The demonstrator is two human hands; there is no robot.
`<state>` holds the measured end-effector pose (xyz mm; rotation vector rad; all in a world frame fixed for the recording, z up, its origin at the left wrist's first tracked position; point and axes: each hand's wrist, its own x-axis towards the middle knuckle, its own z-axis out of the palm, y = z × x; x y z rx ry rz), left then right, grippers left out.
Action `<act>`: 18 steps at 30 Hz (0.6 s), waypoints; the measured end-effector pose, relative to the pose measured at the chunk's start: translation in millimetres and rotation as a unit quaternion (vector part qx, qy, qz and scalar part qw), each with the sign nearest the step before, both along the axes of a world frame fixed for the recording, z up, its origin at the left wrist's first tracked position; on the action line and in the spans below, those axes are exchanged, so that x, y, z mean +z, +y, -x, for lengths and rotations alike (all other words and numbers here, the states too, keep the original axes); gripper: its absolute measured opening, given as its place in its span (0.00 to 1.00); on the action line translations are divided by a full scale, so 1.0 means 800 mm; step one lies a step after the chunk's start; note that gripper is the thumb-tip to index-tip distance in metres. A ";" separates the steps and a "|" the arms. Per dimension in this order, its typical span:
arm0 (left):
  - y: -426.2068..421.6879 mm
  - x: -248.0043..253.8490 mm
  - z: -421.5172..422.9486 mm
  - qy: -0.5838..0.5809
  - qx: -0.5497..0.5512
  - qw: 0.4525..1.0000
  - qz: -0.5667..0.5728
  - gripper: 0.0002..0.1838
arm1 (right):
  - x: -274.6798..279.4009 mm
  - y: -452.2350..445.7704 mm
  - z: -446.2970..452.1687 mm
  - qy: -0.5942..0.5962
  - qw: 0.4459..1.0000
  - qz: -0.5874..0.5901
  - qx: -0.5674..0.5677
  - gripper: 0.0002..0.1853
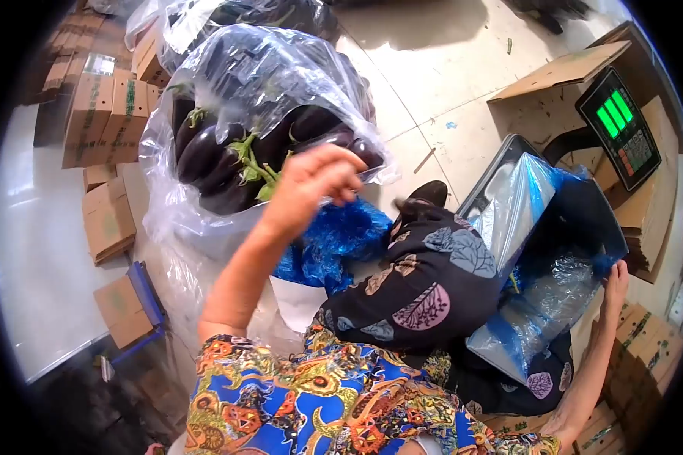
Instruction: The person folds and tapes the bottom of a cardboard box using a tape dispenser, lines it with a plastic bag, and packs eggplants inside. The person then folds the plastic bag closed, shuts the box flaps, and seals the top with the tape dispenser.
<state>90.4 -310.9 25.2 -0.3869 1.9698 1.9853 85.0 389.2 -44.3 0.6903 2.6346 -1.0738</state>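
My left hand (322, 178) is over the near right edge of a large clear plastic bag (167, 220) of dark eggplants (209, 155). Its fingers are bent and blurred; whether they hold anything is not clear. On the right, my right hand (617, 284) grips the rim of a box (611, 227) lined with blue and clear plastic (558, 296). The box stands tilted on a scale (501, 163), beside its green-lit display (615, 114). Crumpled blue plastic (345, 231) lies between the eggplant bag and my leg.
Flat cardboard boxes (102, 114) are stacked at the left, with another carton (118, 311) nearer. An open cardboard box (561, 72) stands behind the scale display. More cartons (641, 341) lie at the lower right. My bent knee (432, 288) is between both work areas.
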 end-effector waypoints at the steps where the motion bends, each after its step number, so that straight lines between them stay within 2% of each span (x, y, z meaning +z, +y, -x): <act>1: -0.026 0.004 0.002 0.046 0.026 0.998 0.018 0.11 | 0.008 -0.009 -0.001 0.013 0.999 -0.043 0.002 0.14; 2: -0.041 0.005 0.010 0.055 0.038 0.995 0.079 0.13 | 0.021 -0.030 -0.006 0.026 0.996 -0.086 0.001 0.13; 4: -0.064 -0.048 0.026 0.161 -0.040 0.964 0.207 0.19 | 0.062 -0.098 -0.012 0.067 0.984 -0.162 0.023 0.11; 5: -0.061 -0.079 0.037 0.229 -0.135 0.911 0.316 0.23 | 0.102 -0.151 -0.019 0.094 0.974 -0.203 0.041 0.10; 6: -0.053 -0.100 0.046 0.289 -0.225 0.831 0.418 0.27 | 0.124 -0.195 -0.020 0.115 0.962 -0.241 0.059 0.10; 7: -0.046 -0.103 0.052 0.234 -0.243 0.856 0.392 0.33 | 0.133 -0.218 -0.025 0.165 0.956 -0.229 0.083 0.09; 8: -0.035 -0.103 0.055 0.205 -0.257 0.858 0.395 0.33 | 0.142 -0.235 -0.030 0.210 0.947 -0.222 0.103 0.08; 10: -0.007 -0.079 0.049 0.185 -0.312 0.782 0.507 0.34 | 0.162 -0.271 -0.039 0.218 0.940 -0.215 0.147 0.07; 12: 0.002 -0.097 0.042 0.200 -0.280 0.779 0.524 0.34 | 0.169 -0.285 -0.049 0.190 0.954 -0.182 0.143 0.07; 14: 0.007 -0.097 0.036 0.199 -0.270 0.799 0.499 0.32 | 0.165 -0.285 -0.054 0.153 0.977 -0.082 0.121 0.07; 16: 0.009 -0.077 0.021 0.149 -0.196 0.879 0.409 0.33 | 0.165 -0.289 -0.062 0.137 0.986 -0.031 0.095 0.07; 17: 0.008 -0.061 0.017 0.061 -0.182 0.911 0.365 0.35 | 0.168 -0.288 -0.068 0.106 0.991 0.019 0.079 0.07; 18: 0.005 -0.052 0.013 0.038 -0.156 0.918 0.363 0.36 | 0.171 -0.287 -0.074 0.082 0.992 0.053 0.075 0.07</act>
